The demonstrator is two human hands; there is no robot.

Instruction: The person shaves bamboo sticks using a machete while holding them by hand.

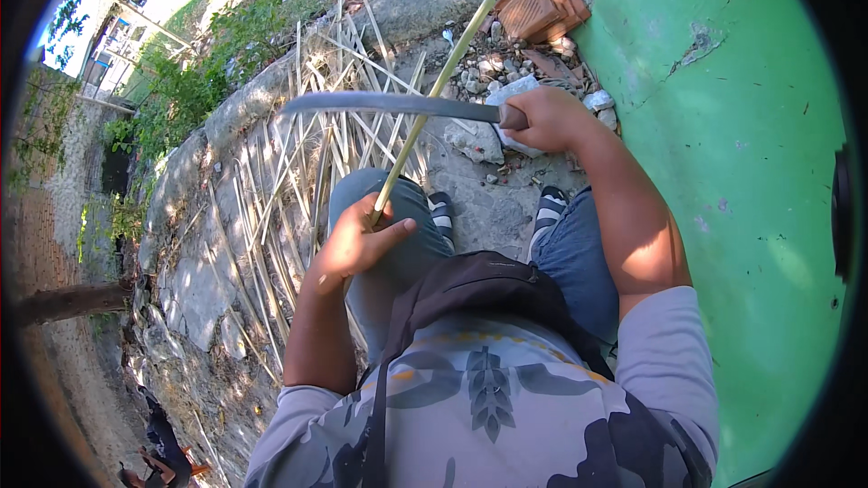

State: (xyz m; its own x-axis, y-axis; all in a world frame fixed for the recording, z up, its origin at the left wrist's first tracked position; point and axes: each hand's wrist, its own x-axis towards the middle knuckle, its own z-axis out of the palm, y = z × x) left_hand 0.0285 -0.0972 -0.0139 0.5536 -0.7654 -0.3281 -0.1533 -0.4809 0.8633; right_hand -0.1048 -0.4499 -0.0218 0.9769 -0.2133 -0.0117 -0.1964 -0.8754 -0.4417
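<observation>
My right hand (pixel 545 122) is closed round the brown handle of a machete (pixel 389 103), whose long grey blade reaches out to the left. In my left hand (pixel 362 239) is the lower end of a pale bamboo strip (pixel 448 68), which slants up and away to the right. The blade crosses the strip around its middle; whether the two touch I cannot tell. Just beyond and left of my left hand lies a loose heap of similar bamboo strips (pixel 258 217) on the rough ground.
Orange roof tiles (pixel 542 9) are stacked ahead, with rubble (pixel 479 140) before them. A green wall (pixel 723 126) rises on my right. Green shrubs (pixel 181 90) grow at the far left, above a wooden post (pixel 72 303). Another person (pixel 163 443) is at the lower left edge.
</observation>
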